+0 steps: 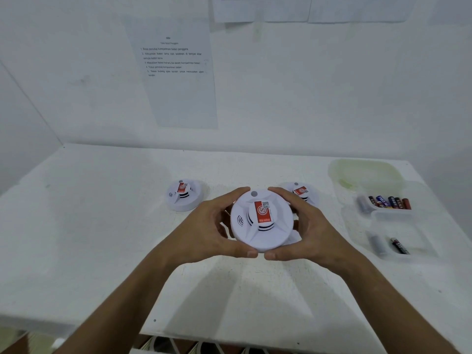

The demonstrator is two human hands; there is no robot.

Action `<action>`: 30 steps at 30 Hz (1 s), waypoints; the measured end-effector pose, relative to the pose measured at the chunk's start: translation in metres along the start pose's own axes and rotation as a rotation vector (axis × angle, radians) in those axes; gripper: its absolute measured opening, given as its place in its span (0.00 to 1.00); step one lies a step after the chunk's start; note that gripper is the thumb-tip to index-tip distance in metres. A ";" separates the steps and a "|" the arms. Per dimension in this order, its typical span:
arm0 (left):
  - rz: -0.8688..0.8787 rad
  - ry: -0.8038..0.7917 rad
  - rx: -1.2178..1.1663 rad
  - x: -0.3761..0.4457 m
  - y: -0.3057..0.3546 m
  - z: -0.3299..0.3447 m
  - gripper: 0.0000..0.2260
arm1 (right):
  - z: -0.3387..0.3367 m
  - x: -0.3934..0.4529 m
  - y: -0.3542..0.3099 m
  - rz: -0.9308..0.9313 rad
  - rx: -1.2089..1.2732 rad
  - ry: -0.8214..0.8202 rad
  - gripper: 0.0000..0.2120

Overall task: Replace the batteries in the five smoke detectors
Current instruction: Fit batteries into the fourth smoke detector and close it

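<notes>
A white surface (102,238) is seen below a white wall on which a sheet (176,72) of printed steps is taped. At the right edge of the surface a clear tray (367,175) is set, with a row of batteries (389,202) in its middle compartment and two more in the nearer one; whether these are fresh or spent cannot be told. Three detectors are visible; the other two of the five are not in view. One detector (261,221) is held at the middle of the surface, face up, with a left detector (182,195) and a right detector (302,192) lying behind it, apart from each other. The held detector is gripped at its rim by the left hand (204,231) and the right hand (314,231), fingers curled round the far edge and thumbs meeting at the near edge. It is judged to be a light, hollow, rigid plastic shell, smooth and somewhat slippery, so the rim is the surest place for it to be taken. The raised slotted centre is best left unpressed. A twist or flip is probably needed for the battery cover to be reached, and thin clips there could be snapped if forced.
</notes>
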State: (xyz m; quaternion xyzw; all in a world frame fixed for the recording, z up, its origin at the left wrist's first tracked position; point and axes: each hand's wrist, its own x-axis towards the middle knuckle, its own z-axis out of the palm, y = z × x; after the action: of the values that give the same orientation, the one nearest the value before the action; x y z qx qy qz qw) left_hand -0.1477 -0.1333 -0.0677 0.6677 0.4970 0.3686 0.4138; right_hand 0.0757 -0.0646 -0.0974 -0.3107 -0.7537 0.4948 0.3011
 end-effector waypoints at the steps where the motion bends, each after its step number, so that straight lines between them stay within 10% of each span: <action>1: 0.001 0.002 0.007 0.000 0.000 0.000 0.36 | 0.000 0.000 -0.001 0.001 -0.002 0.002 0.46; 30: -0.009 0.014 0.110 -0.004 -0.003 0.001 0.36 | 0.002 -0.006 0.000 0.022 -0.041 0.019 0.49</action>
State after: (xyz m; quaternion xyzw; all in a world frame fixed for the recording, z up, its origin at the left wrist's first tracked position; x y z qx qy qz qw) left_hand -0.1492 -0.1369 -0.0709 0.6844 0.5225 0.3435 0.3749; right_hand 0.0785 -0.0702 -0.0992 -0.3299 -0.7571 0.4796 0.2965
